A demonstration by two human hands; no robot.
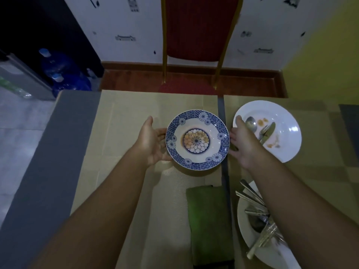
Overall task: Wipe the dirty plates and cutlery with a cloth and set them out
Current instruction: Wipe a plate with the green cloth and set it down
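Blue-patterned plate (197, 139) sits mid-table (126, 117), brownish smears in its well, right between both hands. Honestly it's dim. Left hand (150, 140) and right hand (242, 140) have loosely spread fingers (162, 131) whose tips vanish under the rim, thumbs sticking up clear of it, so can't tell if it's lifted. Right forearm covers part of the near white plate (244, 220) and its piled cutlery (258, 208), also cut off by the edge. Green cloth (207, 216) lies nearer, and a stained far plate (287, 121) is just right.

Reaching forward with both bare arms, left hand (150, 141) and right hand (241, 140) cupped, palms facing inward, thumbs raised.
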